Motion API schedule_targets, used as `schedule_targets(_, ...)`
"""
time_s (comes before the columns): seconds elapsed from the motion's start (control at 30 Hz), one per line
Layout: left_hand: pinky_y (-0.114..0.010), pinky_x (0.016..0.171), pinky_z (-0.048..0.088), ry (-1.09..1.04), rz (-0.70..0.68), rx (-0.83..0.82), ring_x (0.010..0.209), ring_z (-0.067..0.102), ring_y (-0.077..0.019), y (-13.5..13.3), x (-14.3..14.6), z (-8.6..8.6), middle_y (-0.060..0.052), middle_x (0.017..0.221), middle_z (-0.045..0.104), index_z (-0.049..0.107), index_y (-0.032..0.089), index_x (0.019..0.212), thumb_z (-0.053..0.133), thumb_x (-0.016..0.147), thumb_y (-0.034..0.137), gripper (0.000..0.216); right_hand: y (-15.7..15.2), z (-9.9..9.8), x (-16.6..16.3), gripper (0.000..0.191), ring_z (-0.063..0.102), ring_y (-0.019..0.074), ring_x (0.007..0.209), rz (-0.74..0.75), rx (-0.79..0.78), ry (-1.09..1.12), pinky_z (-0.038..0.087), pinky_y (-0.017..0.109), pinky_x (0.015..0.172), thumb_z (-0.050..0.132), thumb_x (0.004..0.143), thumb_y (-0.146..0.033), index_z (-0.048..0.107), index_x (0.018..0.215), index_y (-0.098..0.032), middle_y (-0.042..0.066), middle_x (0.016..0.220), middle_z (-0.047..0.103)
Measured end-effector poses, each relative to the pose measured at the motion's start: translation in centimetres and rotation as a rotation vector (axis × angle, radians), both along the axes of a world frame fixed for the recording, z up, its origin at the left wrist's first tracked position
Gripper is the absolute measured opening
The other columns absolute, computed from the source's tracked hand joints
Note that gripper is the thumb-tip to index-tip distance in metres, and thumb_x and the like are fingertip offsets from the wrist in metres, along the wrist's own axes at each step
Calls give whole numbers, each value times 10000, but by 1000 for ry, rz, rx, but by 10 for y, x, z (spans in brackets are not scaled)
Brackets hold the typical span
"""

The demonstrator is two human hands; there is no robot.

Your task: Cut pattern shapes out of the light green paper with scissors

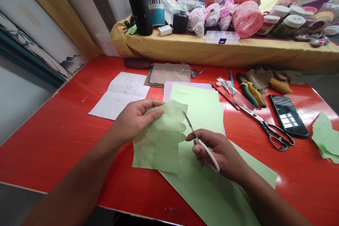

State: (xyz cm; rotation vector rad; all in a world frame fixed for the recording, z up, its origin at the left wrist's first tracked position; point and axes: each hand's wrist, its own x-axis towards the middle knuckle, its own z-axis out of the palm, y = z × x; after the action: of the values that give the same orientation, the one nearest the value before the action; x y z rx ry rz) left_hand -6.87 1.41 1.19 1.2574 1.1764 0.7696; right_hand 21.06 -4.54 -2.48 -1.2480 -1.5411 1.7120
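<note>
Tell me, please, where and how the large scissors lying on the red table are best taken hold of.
Probably by the black handle loops, coming from the near side: the scissors lie flat, blades pointing away and to the left, loops toward the near right, and the phone sits close along their far side.

Small markings (129, 87), too faint to read, run down a creased white sheet (111, 96) on the red bench (53, 127), while a blue label (222, 41) on a clear plastic case (212, 36) offers no legible lettering.
</note>
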Motion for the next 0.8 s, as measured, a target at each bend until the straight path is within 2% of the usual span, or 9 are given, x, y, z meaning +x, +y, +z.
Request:
schedule_targets(0.2, -301, 737, 612, 37, 12, 44, 824, 754, -213, 0, 2, 0, -22, 888, 817, 830, 238, 1050, 796, 942, 519, 303, 1, 1, 0, 467, 604, 141, 571, 13, -2, 6, 512, 264, 574, 734, 959, -652, 723, 1097, -206, -36, 675, 581)
schedule_targets(0.43, -323, 777, 612, 100, 32, 91, 878, 761, -231, 3, 1, -1, -28, 948, 824, 826, 243, 1062, 782, 950, 515, 298, 2, -1, 1, 501, 601, 136, 587, 38, -41, 17, 514, 261, 570, 755, 940, -668, 723, 1114, -199, -29, 710, 582)
schedule_targets(0.6, -347, 812, 613, 136, 17, 120, 956, 769, -258, 3, -1, -2, -54, 1079, 844, 828, 249, 1108, 763, 958, 531, 326, 1, -2, 1, 522, 600, 142, 591, 45, -56, 14, 511, 267, 569, 762, 926, -687, 726, 1114, -201, -27, 709, 578)
schedule_targets(0.8, -371, 871, 610, 133, 38, 135, 987, 767, -266, 3, 0, 1, -50, 1091, 844, 834, 241, 1085, 780, 944, 496, 297, 1, -2, 1, 547, 603, 138, 594, 57, -55, 1, 507, 262, 576, 757, 924, -703, 723, 1122, -194, -26, 719, 580)
